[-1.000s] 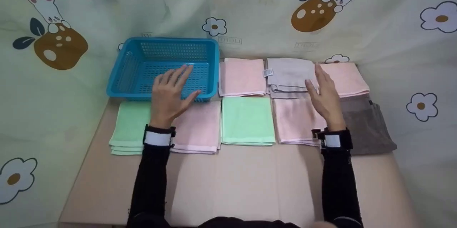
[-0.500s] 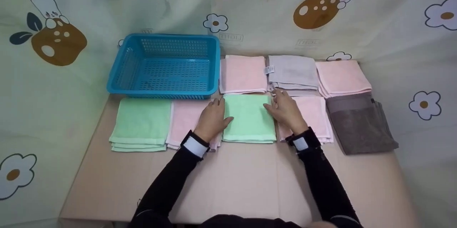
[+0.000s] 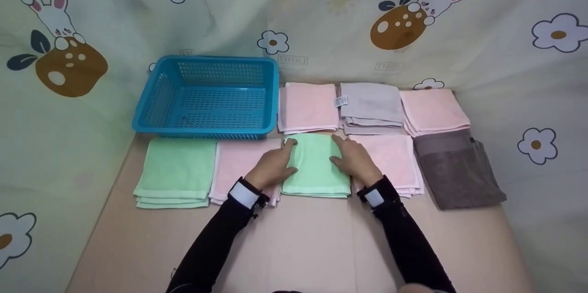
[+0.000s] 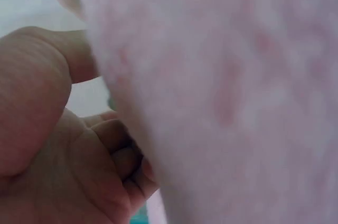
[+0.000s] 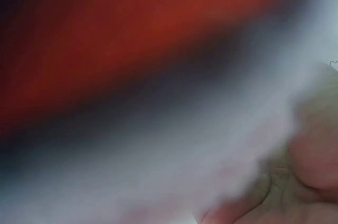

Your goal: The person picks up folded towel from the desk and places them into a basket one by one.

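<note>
In the head view a folded light-green towel (image 3: 316,171) lies in the middle of the front row. My left hand (image 3: 269,166) holds its left edge, thumb on top and fingers along the far left corner. Opposite, my right hand (image 3: 359,160) grips the right edge in the same way. Under the left hand lies a folded pink towel (image 3: 234,157), and another pink towel (image 3: 390,157) is beneath the right. Blurred pink cloth (image 4: 227,97) fills most of the left wrist view, partly hiding curled fingers (image 4: 124,155). The right wrist view is mostly blur.
At the back left stands a blue plastic basket (image 3: 138,121) with nothing inside. A green towel (image 3: 179,169) lies in front of it. Right of the basket are pink (image 3: 310,107), grey (image 3: 371,104) and pink (image 3: 435,109) towels. A brown towel (image 3: 459,171) lies at the right.
Both hands came inward from over the basket and the right-hand towels to the middle green towel. Over the last half second they closed on its two sides. The camera view shifted slightly.
</note>
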A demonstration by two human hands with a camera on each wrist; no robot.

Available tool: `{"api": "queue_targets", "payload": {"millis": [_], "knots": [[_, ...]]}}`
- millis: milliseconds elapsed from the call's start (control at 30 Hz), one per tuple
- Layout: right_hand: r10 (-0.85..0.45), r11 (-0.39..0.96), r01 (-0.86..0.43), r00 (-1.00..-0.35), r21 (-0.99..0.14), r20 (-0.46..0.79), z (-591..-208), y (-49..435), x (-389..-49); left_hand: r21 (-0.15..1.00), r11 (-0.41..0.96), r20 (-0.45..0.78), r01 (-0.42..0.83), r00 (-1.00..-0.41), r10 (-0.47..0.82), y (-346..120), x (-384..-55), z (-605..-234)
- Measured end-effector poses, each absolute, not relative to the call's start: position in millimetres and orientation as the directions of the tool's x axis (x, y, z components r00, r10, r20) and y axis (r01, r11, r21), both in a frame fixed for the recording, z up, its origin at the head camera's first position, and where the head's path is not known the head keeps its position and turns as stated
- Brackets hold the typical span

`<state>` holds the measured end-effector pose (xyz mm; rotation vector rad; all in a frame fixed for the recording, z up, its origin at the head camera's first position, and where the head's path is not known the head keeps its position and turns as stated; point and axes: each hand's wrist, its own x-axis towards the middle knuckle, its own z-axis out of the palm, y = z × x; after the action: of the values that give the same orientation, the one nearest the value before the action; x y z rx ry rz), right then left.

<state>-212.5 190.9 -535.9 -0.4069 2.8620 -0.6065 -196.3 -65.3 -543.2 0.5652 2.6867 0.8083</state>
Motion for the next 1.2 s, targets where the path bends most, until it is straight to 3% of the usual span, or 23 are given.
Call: {"api": "queue_targets", "payload": {"millis": [233, 633, 1200], "knots": [[-0.307, 0.875, -0.220, -0.941, -0.432, -0.142, -536, 190, -214, 0.599, 0.714, -0.098, 0.362, -0.852, 0.515, -68, -197, -546], [-0.335, 0.860, -0.238, -0.931, -0.451, -0.146, -534, 194, -214, 0.625, 0.705, -0.118, 0.334, -0.853, 0.508, -67, -195, -544], [-0.347, 0.778, -0.282, -0.938, -0.561, -0.011, -492, 208, -209, 0.683, 0.596, 0.049, 0.423, -0.840, 0.540, -68, -184, -506]]}}
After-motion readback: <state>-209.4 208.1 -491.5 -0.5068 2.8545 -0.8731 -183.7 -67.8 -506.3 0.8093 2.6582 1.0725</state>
